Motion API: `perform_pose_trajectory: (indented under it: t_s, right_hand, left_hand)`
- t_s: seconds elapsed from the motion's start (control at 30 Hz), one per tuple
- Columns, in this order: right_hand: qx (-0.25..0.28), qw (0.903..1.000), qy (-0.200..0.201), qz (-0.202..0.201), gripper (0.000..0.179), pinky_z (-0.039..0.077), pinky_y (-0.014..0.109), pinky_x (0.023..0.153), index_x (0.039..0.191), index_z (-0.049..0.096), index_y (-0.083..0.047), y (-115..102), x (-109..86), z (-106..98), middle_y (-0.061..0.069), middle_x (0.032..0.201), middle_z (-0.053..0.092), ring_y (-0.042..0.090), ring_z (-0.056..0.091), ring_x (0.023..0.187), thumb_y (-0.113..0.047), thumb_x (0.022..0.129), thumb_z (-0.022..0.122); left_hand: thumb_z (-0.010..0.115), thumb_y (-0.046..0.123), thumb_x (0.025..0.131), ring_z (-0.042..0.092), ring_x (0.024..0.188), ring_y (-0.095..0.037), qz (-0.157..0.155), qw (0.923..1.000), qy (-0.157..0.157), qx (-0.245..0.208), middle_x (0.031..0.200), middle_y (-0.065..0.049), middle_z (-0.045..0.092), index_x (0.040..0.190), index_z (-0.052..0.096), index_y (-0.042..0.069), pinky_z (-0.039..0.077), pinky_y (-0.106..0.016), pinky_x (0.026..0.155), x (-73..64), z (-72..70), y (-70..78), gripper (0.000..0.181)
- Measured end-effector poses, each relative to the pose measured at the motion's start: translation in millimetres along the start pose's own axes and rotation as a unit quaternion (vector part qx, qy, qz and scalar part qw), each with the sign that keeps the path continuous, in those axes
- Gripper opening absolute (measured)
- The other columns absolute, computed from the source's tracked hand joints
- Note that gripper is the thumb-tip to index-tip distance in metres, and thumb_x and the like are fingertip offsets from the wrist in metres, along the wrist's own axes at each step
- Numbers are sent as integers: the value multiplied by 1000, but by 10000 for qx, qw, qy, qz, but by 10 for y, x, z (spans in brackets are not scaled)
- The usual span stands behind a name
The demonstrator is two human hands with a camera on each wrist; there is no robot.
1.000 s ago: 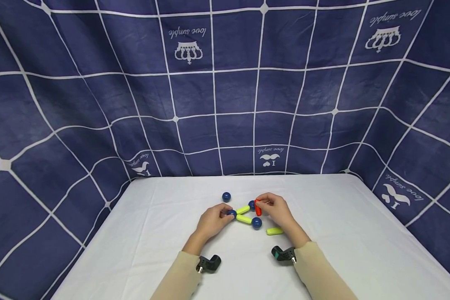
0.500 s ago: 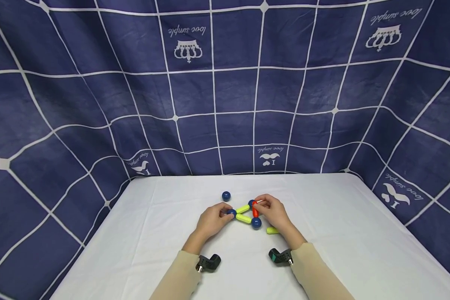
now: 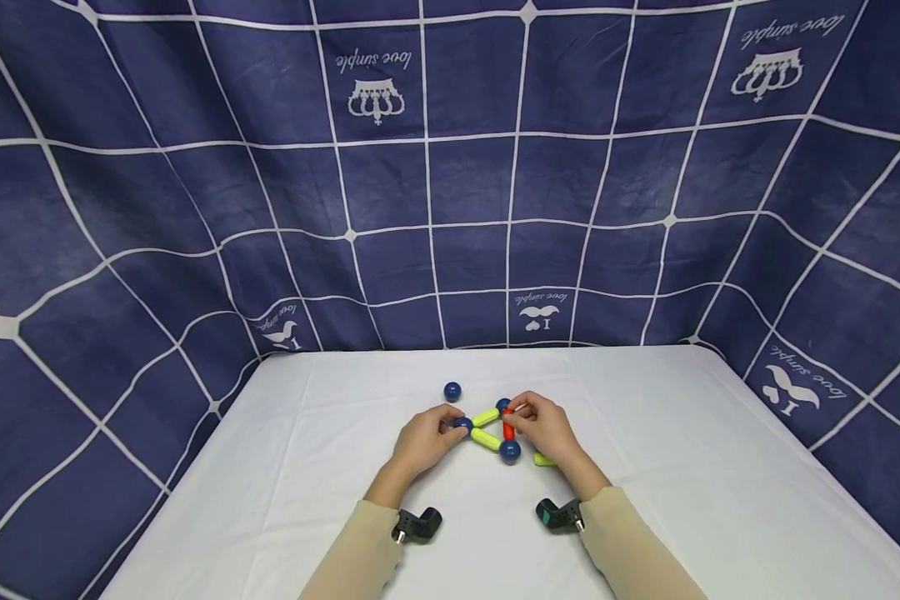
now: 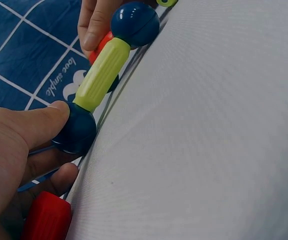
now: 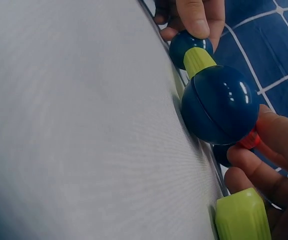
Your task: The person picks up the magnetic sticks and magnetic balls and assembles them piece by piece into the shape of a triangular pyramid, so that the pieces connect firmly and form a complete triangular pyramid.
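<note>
Two lime-yellow rods (image 3: 486, 439) and three blue balls form a triangle with a red rod (image 3: 508, 428). My left hand (image 3: 423, 442) grips the ball at the left corner (image 4: 76, 131), thumb on its upper side. With thumb and fingers, my right hand (image 3: 546, 425) pinches the red rod, which spans the gap between the far ball (image 3: 503, 405) and the near ball (image 3: 509, 452). In the right wrist view the near ball (image 5: 220, 105) covers much of the red rod. Another red rod (image 4: 46, 217) lies beside my left fingers, hidden in the head view.
A loose blue ball (image 3: 452, 391) lies farther back on the white-covered table (image 3: 307, 467). Partly under my right wrist is a loose lime-yellow rod (image 3: 543, 459). Blue checked cloth (image 3: 465, 183) hangs behind and at both sides.
My right hand has brought the red rod leftward and down, in line between the far and near balls. The near ball has shifted slightly toward me. My left hand has stayed put.
</note>
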State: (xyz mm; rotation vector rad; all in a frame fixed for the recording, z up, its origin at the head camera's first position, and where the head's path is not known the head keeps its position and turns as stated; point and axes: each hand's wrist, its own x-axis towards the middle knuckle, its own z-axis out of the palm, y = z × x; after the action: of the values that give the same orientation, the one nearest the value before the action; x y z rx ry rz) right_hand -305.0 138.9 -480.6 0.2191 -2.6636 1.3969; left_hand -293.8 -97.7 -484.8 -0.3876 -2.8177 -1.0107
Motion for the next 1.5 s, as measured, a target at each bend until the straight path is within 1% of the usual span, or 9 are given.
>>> perform_pose_trajectory:
  t_s: [0.13, 0.43, 0.63, 0.8, 0.97, 1.1, 1.27, 1.4, 1.5]
  right_hand:
    - [-238, 9997, 95, -51, 17, 47, 24, 65, 94, 69, -13, 12, -1, 10, -2, 78, 72, 7, 60, 69, -20, 84, 81]
    - [-370, 9991, 202, -15, 19, 47, 23, 66, 90, 68, -12, -1, -13, 27, -3, 77, 70, 7, 61, 70, -22, 82, 83]
    - [-431, 9989, 157, -67, 15, 48, 23, 66, 88, 69, -13, -16, -24, 30, -3, 77, 70, 7, 60, 70, -20, 83, 82]
    - [-415, 9991, -15, -84, 12, 50, 24, 68, 90, 70, -13, -25, -31, 1, -2, 82, 72, 7, 62, 73, -18, 84, 80]
    - [-315, 9988, -339, -175, 10, 53, 26, 74, 94, 71, -14, -21, -33, -84, -1, 89, 73, 10, 64, 80, -14, 87, 77]
    - [-373, 9967, -673, -268, 10, 52, 26, 80, 98, 72, -16, 2, -20, -192, -3, 92, 71, 11, 62, 85, -16, 89, 75]
    - [-428, 9915, -1169, -373, 10, 49, 28, 80, 99, 72, -14, 52, -3, -372, -2, 92, 69, 13, 58, 85, -19, 91, 74]
    - [-418, 9826, -1756, -439, 13, 48, 28, 79, 100, 73, -11, 98, -12, -542, 0, 95, 69, 16, 56, 86, -20, 90, 75]
    - [-447, 9718, -2268, -454, 14, 47, 27, 78, 100, 73, -10, 130, -26, -647, 1, 94, 68, 16, 55, 86, -19, 89, 75]
  left_hand:
    - [73, 37, 90, 52, 71, -6, -12, 10000, 1, -16, 83, 10, 64, 114, 71, 24, 41, -26, 65, 1, 2, 6, 27]
    - [72, 37, 91, 53, 73, -6, -45, 10000, -19, -15, 86, 11, 65, 114, 71, 24, 42, -26, 66, 0, 1, 10, 27]
    - [72, 37, 91, 53, 73, -6, -25, 10000, -33, -32, 88, 10, 67, 115, 71, 23, 42, -26, 66, -4, -12, 7, 27]
    - [73, 37, 91, 52, 73, -5, 1, 10000, -14, -34, 88, 10, 67, 115, 71, 23, 41, -26, 66, -13, -15, 3, 27]
    - [73, 37, 90, 52, 72, -5, 34, 10000, 4, -21, 86, 10, 66, 114, 71, 23, 41, -25, 65, -14, -13, 2, 27]
    - [73, 37, 90, 52, 71, -5, 43, 10000, 13, -21, 85, 10, 66, 113, 71, 24, 41, -25, 64, -13, -12, 6, 27]
    - [73, 37, 90, 53, 72, -5, 25, 10000, 6, -20, 86, 11, 67, 114, 71, 24, 42, -26, 65, -4, -5, 13, 27]
    - [73, 36, 90, 53, 73, -5, 4, 10000, -17, -11, 87, 11, 67, 114, 71, 23, 42, -26, 66, -7, -7, 13, 27]
    - [73, 37, 91, 53, 72, -5, -17, 10000, -43, -13, 87, 11, 67, 115, 71, 23, 42, -26, 66, -12, -17, 17, 28]
